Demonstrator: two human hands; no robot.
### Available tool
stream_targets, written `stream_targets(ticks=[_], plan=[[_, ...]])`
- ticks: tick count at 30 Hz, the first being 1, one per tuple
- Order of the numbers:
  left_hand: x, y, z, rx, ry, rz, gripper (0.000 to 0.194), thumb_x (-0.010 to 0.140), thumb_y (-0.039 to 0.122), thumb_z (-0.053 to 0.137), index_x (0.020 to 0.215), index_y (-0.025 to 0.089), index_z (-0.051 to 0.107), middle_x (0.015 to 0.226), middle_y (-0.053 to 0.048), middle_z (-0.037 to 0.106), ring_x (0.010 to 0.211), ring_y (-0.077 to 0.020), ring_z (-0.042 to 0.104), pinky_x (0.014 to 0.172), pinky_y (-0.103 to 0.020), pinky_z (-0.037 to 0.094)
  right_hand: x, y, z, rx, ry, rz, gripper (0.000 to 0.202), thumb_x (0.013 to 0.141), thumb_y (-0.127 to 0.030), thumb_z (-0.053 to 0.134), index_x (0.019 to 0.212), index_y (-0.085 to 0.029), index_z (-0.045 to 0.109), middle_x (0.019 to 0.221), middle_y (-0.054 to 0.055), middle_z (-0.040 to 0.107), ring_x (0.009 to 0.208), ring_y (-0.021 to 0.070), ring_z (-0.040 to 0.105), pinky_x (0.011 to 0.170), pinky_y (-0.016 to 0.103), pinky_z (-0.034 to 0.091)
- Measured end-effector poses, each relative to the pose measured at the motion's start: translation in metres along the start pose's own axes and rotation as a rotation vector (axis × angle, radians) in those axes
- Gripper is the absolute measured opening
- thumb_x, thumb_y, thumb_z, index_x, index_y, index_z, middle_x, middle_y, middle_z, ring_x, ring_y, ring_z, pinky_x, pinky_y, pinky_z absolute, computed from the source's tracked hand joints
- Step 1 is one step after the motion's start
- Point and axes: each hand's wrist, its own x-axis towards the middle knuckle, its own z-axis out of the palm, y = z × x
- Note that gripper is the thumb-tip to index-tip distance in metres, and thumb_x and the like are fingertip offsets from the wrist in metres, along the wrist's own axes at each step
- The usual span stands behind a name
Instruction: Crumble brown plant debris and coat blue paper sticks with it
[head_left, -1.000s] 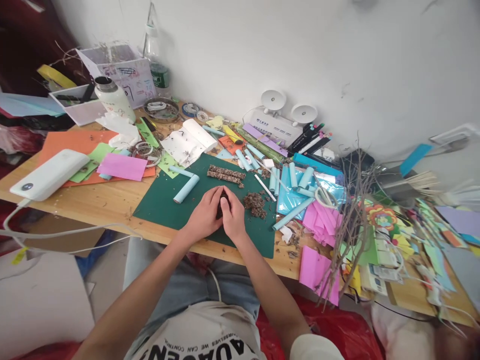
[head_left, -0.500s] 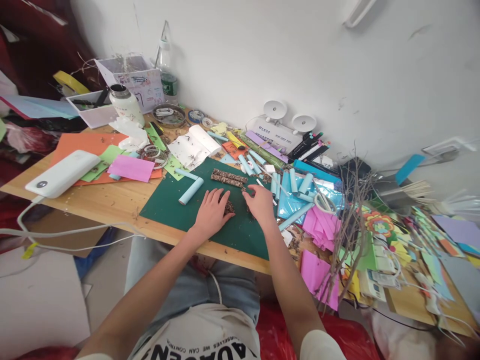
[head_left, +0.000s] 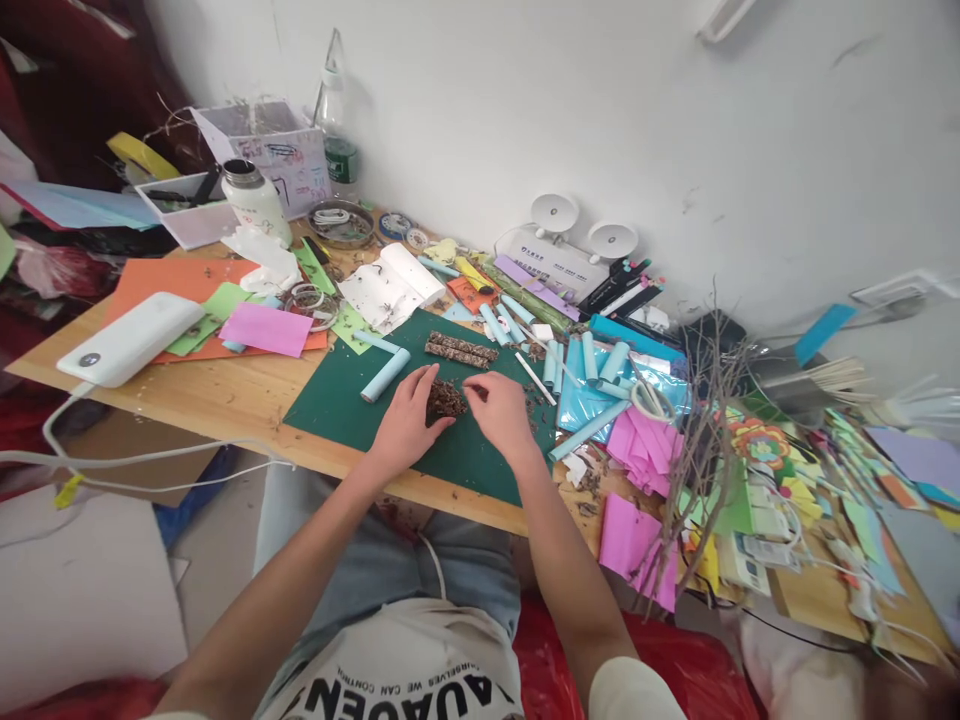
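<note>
A small pile of brown, crumbly plant bits (head_left: 448, 399) lies on the green cutting mat (head_left: 337, 410). My left hand (head_left: 409, 418) rests against the pile's left side, thumb apart from the fingers, holding nothing. On the right, my right hand (head_left: 499, 408) has its fingertips pinched together at the pile's edge; whatever is between them is too small to make out. Just beyond the pile, two crumb-covered rolls (head_left: 461, 349) lie side by side. Left of my left hand is a light blue paper roll (head_left: 386, 375), with a thinner one touching its far end.
More blue rolls (head_left: 592, 360) and scissors (head_left: 651, 400) lie to the right, near pink paper (head_left: 641, 450) and upright dry twigs (head_left: 705, 450). A white power bank (head_left: 131, 338), an open bottle (head_left: 255, 205) and white paper (head_left: 390, 285) are on the left and at the back.
My right hand has moved left to the pile, its fingers drawn together. My left hand has shifted slightly left and up, so more of the pile shows.
</note>
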Motion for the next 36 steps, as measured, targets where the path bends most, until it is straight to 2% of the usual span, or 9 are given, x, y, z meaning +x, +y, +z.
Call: stream_targets(ticks=[6, 9, 14, 18, 23, 26, 29, 33, 36], plan=[[-0.01, -0.003, -0.009, 0.084, 0.031, 0.018, 0.051, 0.091, 0.028, 0.06, 0.14, 0.023, 0.049, 0.136, -0.012, 0.054, 0.125, -0.0292, 0.052, 0.108, -0.047, 0.045, -0.014, -0.003, 0.019, 0.308, 0.091, -0.005, 0.03, 0.095, -0.03, 0.049, 0.114, -0.02, 0.07, 0.109, 0.008, 0.069, 0.086, 0.0174, 0.066, 0.076, 0.029, 0.053], [-0.007, -0.007, -0.004, 0.076, 0.011, 0.019, 0.043, 0.091, 0.025, 0.059, 0.134, 0.019, 0.055, 0.134, -0.014, 0.055, 0.122, -0.0285, 0.055, 0.106, -0.046, 0.047, -0.014, -0.004, 0.025, 0.276, 0.048, -0.027, 0.031, 0.092, -0.026, 0.054, 0.118, -0.021, 0.069, 0.111, 0.008, 0.066, 0.084, 0.0168, 0.065, 0.077, 0.029, 0.054], [0.003, -0.008, -0.001, 0.007, -0.042, -0.011, 0.031, 0.09, 0.013, 0.053, 0.12, 0.016, 0.061, 0.115, -0.012, 0.065, 0.106, -0.0249, 0.062, 0.097, -0.043, 0.053, -0.012, -0.007, 0.033, 0.124, -0.034, -0.095, 0.03, 0.09, -0.016, 0.051, 0.11, -0.02, 0.072, 0.108, 0.008, 0.066, 0.101, 0.0198, 0.062, 0.096, 0.033, 0.05], [0.003, -0.011, -0.016, -0.113, -0.088, -0.066, 0.04, 0.085, 0.01, 0.055, 0.124, 0.017, 0.055, 0.113, -0.01, 0.064, 0.089, -0.0196, 0.066, 0.086, -0.038, 0.058, -0.017, -0.011, 0.024, -0.019, -0.048, -0.103, 0.037, 0.091, -0.033, 0.056, 0.126, -0.024, 0.064, 0.121, 0.01, 0.06, 0.113, 0.0254, 0.056, 0.098, 0.038, 0.049], [-0.004, -0.015, -0.036, -0.113, -0.165, -0.026, 0.049, 0.083, 0.011, 0.054, 0.131, 0.02, 0.051, 0.133, -0.011, 0.053, 0.091, -0.0185, 0.064, 0.084, -0.035, 0.059, -0.017, -0.018, 0.021, -0.269, -0.155, -0.125, 0.073, 0.081, -0.059, 0.066, 0.146, -0.033, 0.044, 0.133, 0.013, 0.05, 0.114, 0.0325, 0.054, 0.075, 0.037, 0.054], [-0.008, -0.014, -0.041, -0.058, -0.211, -0.026, 0.053, 0.083, 0.019, 0.06, 0.134, 0.02, 0.049, 0.133, -0.011, 0.053, 0.084, -0.0179, 0.064, 0.081, -0.036, 0.059, -0.011, -0.018, 0.025, -0.273, -0.194, -0.153, 0.05, 0.09, -0.048, 0.058, 0.137, -0.031, 0.054, 0.123, 0.011, 0.056, 0.102, 0.0261, 0.06, 0.071, 0.032, 0.052], [-0.008, -0.011, -0.04, -0.036, -0.163, -0.068, 0.043, 0.088, 0.025, 0.058, 0.13, 0.018, 0.053, 0.122, -0.01, 0.059, 0.078, -0.0165, 0.063, 0.079, -0.036, 0.058, -0.005, -0.012, 0.028, -0.153, -0.193, -0.17, 0.03, 0.095, -0.031, 0.053, 0.121, -0.023, 0.066, 0.112, 0.009, 0.061, 0.091, 0.0197, 0.063, 0.079, 0.03, 0.051], [-0.003, -0.008, -0.04, -0.005, -0.04, -0.103, 0.03, 0.096, 0.029, 0.046, 0.119, 0.017, 0.06, 0.105, -0.009, 0.066, 0.081, -0.0183, 0.064, 0.079, -0.034, 0.056, -0.003, -0.001, 0.024, 0.036, -0.105, -0.138, 0.025, 0.091, -0.024, 0.058, 0.113, -0.019, 0.07, 0.106, 0.008, 0.065, 0.095, 0.0197, 0.064, 0.087, 0.03, 0.05], [-0.001, -0.005, -0.045, 0.196, 0.042, -0.04, 0.031, 0.097, 0.028, 0.043, 0.12, 0.017, 0.06, 0.111, -0.011, 0.065, 0.101, -0.0258, 0.061, 0.092, -0.041, 0.051, -0.005, 0.002, 0.021, 0.117, -0.016, -0.09, 0.025, 0.091, -0.027, 0.058, 0.111, -0.019, 0.07, 0.109, 0.008, 0.067, 0.096, 0.02, 0.065, 0.087, 0.031, 0.051]])
